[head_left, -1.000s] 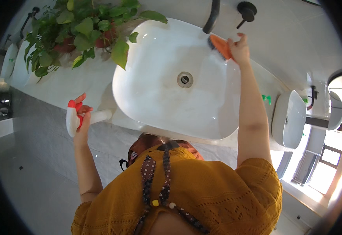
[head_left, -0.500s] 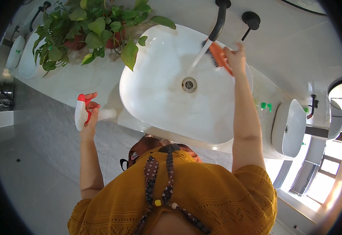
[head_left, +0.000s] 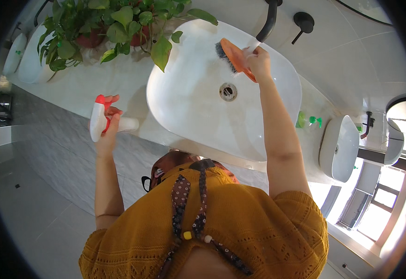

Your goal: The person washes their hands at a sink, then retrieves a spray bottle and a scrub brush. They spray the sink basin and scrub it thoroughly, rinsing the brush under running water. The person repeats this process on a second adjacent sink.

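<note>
In my right hand [head_left: 260, 64] is an orange scrub brush [head_left: 233, 55] with dark bristles, held over the far right part of the white sink [head_left: 175, 111]. Water from the black faucet [head_left: 270, 21] runs onto the brush and my fingers. The bristles face left, above the drain [head_left: 228, 92]. To the left of the sink, my left hand [head_left: 109, 124] is wrapped round a white spray bottle [head_left: 98, 122] with a red trigger and nozzle. The bottle is tilted, its body pointing right at the counter's front edge.
Potted green plants [head_left: 119, 30] stand at the back left of the counter [head_left: 79, 90], leaves reaching over the sink's rim. A black faucet handle [head_left: 303, 22] is on the wall. Right of the sink are a green pump bottle [head_left: 310, 121] and a second white sink [head_left: 340, 149].
My right hand has carried the brush left and nearer under the faucet, so water now hits it and splashes instead of falling toward the drain. My left hand still holds the spray bottle.
</note>
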`<state>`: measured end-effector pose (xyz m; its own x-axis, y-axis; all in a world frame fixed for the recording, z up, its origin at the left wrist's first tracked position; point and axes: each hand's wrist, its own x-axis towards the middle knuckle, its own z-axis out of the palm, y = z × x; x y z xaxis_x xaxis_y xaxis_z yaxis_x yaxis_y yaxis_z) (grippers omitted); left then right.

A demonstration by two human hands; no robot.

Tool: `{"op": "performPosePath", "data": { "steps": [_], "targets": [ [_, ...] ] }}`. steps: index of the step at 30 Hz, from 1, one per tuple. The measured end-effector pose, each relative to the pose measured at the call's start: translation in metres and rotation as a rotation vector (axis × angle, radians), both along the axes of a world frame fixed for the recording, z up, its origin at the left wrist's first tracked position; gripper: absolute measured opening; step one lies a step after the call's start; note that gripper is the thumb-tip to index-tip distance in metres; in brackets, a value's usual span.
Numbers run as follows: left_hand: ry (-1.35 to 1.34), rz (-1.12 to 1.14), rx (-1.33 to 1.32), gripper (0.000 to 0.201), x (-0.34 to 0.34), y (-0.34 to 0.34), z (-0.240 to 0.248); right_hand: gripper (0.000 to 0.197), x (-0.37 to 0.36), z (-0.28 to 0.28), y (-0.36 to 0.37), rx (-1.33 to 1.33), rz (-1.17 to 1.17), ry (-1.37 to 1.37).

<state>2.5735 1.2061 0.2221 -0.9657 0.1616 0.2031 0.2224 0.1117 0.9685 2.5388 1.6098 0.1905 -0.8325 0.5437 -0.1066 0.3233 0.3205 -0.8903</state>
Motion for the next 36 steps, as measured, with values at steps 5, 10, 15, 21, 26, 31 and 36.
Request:
{"op": "performPosePath", "data": {
  "steps": [5,10,15,21,26,31,36],
  "targets": [
    [0.043,0.092,0.099,0.043,-0.007,-0.011,-0.003,0.018,0.006,0.000,0.007,0.142,-0.007,-0.051],
    [0.024,0.050,0.089,0.045,-0.006,-0.015,-0.005,0.021,0.007,0.004,0.001,0.135,-0.005,-0.166],
    [0.015,0.038,0.095,0.046,-0.005,-0.010,-0.010,0.024,0.006,-0.025,-0.003,0.201,-0.063,-0.197],
    [0.050,0.160,0.102,0.046,-0.001,-0.012,-0.007,0.030,-0.010,-0.059,-0.027,0.348,0.068,0.114],
    [0.047,0.197,0.084,0.041,0.003,-0.011,-0.003,0.032,-0.026,-0.060,-0.017,0.305,-0.093,0.115],
    [0.031,0.220,0.076,0.040,0.003,-0.009,-0.002,0.028,0.012,-0.049,0.009,0.340,-0.186,0.137],
    [0.038,0.218,0.086,0.040,0.001,-0.012,-0.006,0.024,0.065,-0.065,0.042,0.306,-0.496,0.177]
  ]
}}
